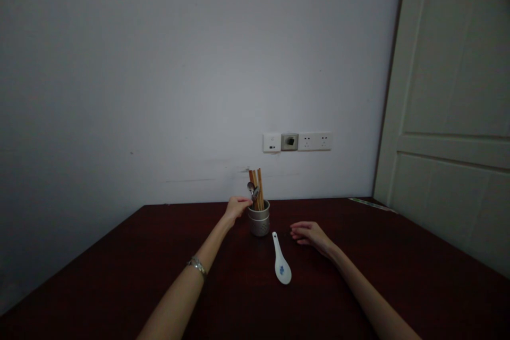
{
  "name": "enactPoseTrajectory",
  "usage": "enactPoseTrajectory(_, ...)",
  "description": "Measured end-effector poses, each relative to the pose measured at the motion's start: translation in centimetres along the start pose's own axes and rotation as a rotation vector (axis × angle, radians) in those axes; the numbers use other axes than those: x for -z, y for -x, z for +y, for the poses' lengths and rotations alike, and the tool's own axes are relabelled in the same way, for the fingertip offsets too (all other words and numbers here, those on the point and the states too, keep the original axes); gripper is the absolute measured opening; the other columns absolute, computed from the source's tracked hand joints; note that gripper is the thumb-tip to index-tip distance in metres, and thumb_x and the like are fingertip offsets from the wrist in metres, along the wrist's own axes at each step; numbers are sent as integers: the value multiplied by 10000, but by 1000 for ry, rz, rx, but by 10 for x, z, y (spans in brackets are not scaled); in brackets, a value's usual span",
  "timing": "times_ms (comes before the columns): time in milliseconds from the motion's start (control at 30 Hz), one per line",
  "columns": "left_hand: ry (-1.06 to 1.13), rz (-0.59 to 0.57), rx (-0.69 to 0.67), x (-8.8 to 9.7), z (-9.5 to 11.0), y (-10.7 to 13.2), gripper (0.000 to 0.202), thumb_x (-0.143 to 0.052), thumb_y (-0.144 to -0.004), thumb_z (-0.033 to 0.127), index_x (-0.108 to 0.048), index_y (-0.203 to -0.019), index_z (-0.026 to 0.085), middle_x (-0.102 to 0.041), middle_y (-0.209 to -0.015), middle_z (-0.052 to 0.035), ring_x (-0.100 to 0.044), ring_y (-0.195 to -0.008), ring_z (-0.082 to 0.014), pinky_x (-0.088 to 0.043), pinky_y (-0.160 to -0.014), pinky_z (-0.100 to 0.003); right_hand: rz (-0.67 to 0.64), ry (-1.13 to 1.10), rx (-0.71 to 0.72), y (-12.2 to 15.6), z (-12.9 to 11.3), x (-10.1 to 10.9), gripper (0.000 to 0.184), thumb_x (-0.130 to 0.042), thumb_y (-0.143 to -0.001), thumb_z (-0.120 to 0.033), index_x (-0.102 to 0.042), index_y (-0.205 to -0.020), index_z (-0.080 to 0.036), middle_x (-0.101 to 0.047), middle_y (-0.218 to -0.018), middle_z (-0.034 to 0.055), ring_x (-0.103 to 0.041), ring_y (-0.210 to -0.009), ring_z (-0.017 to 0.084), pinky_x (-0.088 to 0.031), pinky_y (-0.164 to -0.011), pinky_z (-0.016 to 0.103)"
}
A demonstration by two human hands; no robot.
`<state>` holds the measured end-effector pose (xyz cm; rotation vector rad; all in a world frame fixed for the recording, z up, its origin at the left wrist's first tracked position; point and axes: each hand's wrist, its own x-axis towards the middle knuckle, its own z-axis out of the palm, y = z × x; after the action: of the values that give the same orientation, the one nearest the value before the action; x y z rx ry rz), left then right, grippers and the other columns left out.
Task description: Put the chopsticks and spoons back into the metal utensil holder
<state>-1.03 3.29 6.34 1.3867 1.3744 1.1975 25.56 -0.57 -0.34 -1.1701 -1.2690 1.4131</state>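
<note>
My left hand [238, 207] reaches to the rim of a grey metal utensil holder [259, 224], its thumb and fingers pinched together on a small metal spoon [255, 193]. A second metal spoon head [251, 186] shows just beside it. Several wooden chopsticks [261, 188] stand upright in the holder, partly behind the spoons. My right hand [312, 235] rests on the table to the right, fingers loosely bent and a little apart, holding nothing. Between the holder and me lies a white soup spoon [282, 268] with a blue pattern in its bowl, its handle pointing toward the holder.
The dark red table [119, 271] runs up to a pale wall. Sockets and switches [314, 141] are set in the wall above the back edge. A flat green-and-white strip [372, 204] lies at the back right, near a white panelled door [450, 117].
</note>
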Motion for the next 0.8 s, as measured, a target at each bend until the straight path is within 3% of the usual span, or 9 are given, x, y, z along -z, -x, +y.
enactPoseTrajectory(333,127,42,-44,19,-3,14,368,-672,-531,412,-610,-724,105,-293,-367,107,-211,-322,-17,-107,-360,-186,6,3,0,-2,3,1,190,-640,-678,-195,-609,-837,-98,-660,-762,90,-618,-615,111,-510,-527,192)
enactPoseTrajectory(633,175,75,47,37,-52,14,354,-669,-511,374,-601,-736,109,-337,-386,101,-226,-329,-21,-105,-362,-182,31,44,-18,-1,0,-3,139,-622,-686,-163,-605,-809,-100,-660,-727,80,-613,-583,101,-498,-503,180)
enactPoseTrajectory(800,146,73,92,37,-67,12,331,-661,-514,362,-600,-720,111,-342,-385,97,-247,-329,-27,-113,-362,-182,16,77,-39,1,-4,-8,171,-635,-682,-188,-603,-821,-95,-662,-732,87,-615,-579,105,-494,-492,182)
